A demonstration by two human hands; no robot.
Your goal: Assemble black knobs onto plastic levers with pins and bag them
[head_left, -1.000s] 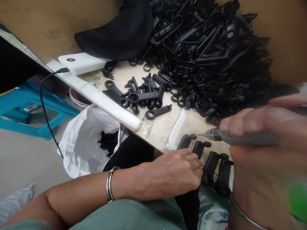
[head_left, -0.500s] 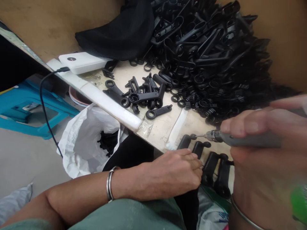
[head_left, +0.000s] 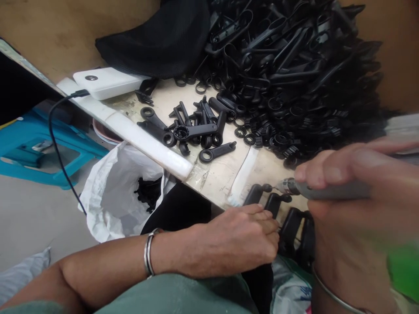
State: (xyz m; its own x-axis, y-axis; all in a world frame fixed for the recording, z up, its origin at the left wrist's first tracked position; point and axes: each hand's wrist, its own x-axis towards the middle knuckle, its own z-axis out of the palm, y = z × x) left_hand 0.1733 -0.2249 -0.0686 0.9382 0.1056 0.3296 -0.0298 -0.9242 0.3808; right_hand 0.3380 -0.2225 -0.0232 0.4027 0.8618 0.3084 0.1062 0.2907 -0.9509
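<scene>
My right hand point(head_left: 353, 174), partly blurred, is closed round a grey electric screwdriver point(head_left: 334, 190) with a metal chuck and thin bit. The bit points left, at the rounded knob of a black plastic part point(head_left: 257, 193) at the table edge. My left hand point(head_left: 235, 242) lies palm down, its fingers curled over the near end of that part and the neighbouring black part point(head_left: 276, 204); the fingertips are hidden. More black parts point(head_left: 292, 224) stand in the same row, between my two hands.
A big heap of black plastic parts point(head_left: 278, 78) fills the back of the table. Several loose arms point(head_left: 196, 126) lie in the middle. A white power bank point(head_left: 106, 82) with a black cable sits at left. Below are a white sack point(head_left: 108, 196) and a blue stool point(head_left: 26, 148).
My right hand and the screwdriver have shifted slightly left, the bit staying by the first part's knob. My left hand keeps nearly the same place. The view has moved a little.
</scene>
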